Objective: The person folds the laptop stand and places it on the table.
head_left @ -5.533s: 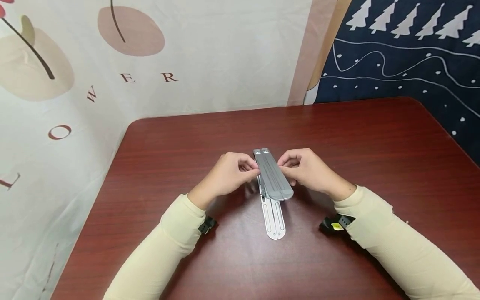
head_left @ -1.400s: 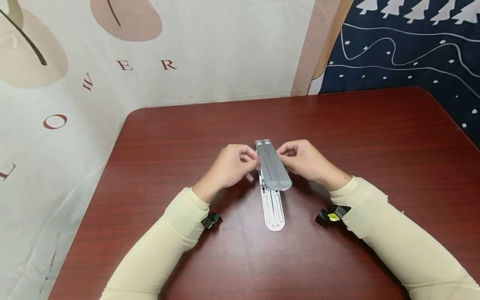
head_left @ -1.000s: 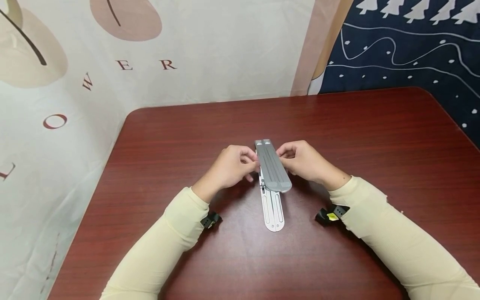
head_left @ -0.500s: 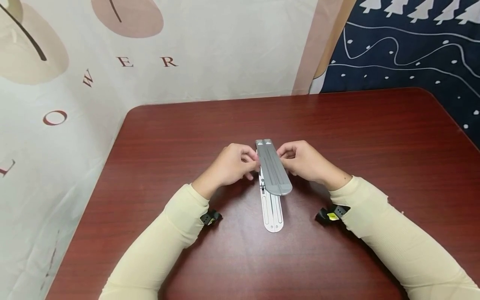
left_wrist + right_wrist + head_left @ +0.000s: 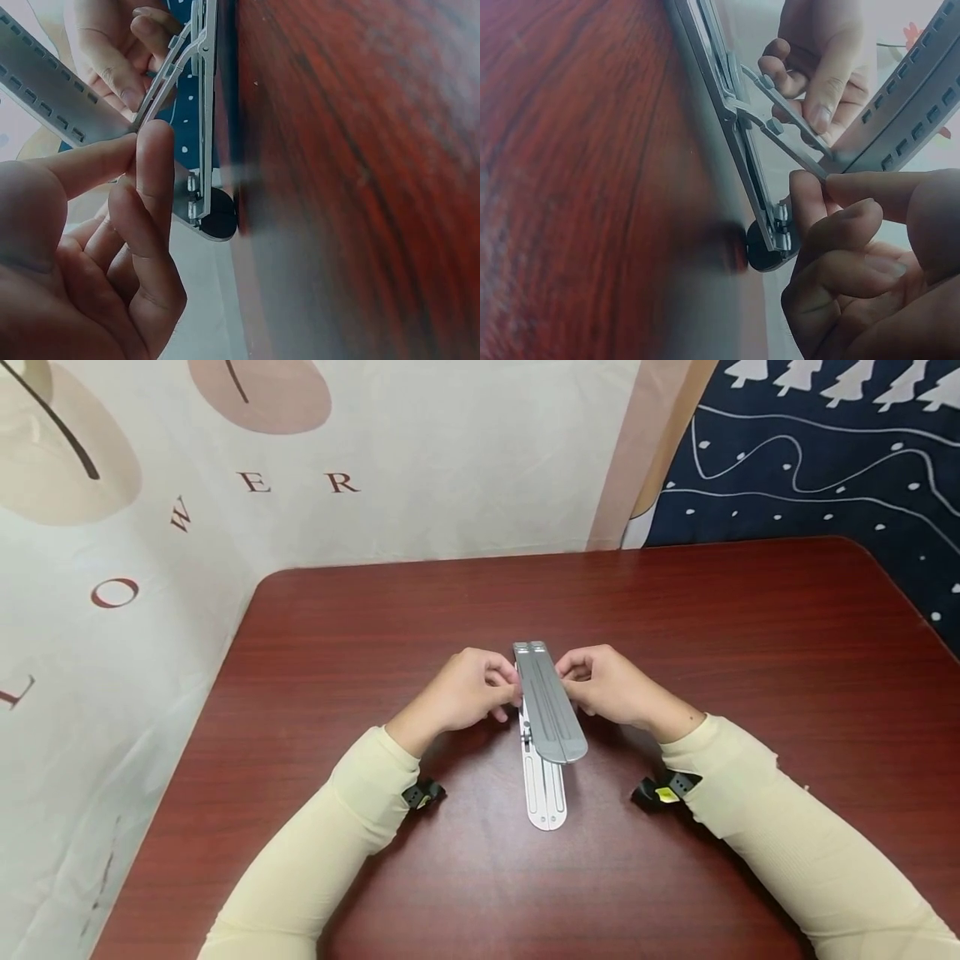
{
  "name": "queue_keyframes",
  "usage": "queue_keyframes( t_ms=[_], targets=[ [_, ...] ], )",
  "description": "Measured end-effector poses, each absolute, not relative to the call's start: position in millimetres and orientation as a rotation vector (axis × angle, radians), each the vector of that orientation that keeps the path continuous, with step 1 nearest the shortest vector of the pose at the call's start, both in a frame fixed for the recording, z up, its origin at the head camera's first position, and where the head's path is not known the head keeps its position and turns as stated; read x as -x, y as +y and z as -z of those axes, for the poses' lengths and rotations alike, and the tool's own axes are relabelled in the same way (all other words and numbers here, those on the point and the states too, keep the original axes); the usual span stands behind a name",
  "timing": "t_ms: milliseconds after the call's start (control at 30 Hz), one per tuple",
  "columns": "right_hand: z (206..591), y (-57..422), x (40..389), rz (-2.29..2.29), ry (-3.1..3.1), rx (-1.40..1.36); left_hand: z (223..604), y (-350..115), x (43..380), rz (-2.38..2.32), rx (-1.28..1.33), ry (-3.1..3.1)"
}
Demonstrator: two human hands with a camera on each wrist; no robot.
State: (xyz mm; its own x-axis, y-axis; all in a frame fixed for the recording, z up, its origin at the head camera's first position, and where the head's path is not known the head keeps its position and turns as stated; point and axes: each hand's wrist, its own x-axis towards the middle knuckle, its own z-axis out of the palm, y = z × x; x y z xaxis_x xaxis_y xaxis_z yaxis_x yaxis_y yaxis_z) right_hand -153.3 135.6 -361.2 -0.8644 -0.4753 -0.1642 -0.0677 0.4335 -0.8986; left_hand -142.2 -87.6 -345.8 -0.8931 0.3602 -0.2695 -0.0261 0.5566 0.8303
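Observation:
A silver-grey folding laptop stand (image 5: 551, 710) stands on the table, its two halves folded together side by side. Its upper plate slopes above the base (image 5: 546, 797), joined at the far end, with the near end raised. My left hand (image 5: 468, 692) is at the left side and my right hand (image 5: 609, 687) at the right. In the right wrist view, thumb and forefinger of each hand pinch the thin support struts (image 5: 784, 139) where they meet the slotted underside of the plate (image 5: 907, 112). The struts (image 5: 171, 71) run slantwise down to the base in the left wrist view.
The stand is on a reddish-brown wooden table (image 5: 375, 627) with rounded far corners. Behind it hangs a pale printed cloth (image 5: 465, 460), with a dark blue tree-patterned cloth (image 5: 802, 460) at the right. Black wrist devices (image 5: 423, 794) sit on both sleeves.
Over the last second or so the upper plate's near end has dropped toward the base and nearer to me. Both hands keep their pinch at the sides. The head view has shifted slightly.

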Motion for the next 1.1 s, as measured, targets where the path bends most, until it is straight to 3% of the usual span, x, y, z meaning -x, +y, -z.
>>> queue_keyframes(
  t_ms=[1100],
  targets=[
    [364.6,136.2,152.2,1.369,2.261,0.491,345.8,-86.4,139.9,-1.186,-0.289,2.408]
  ],
)
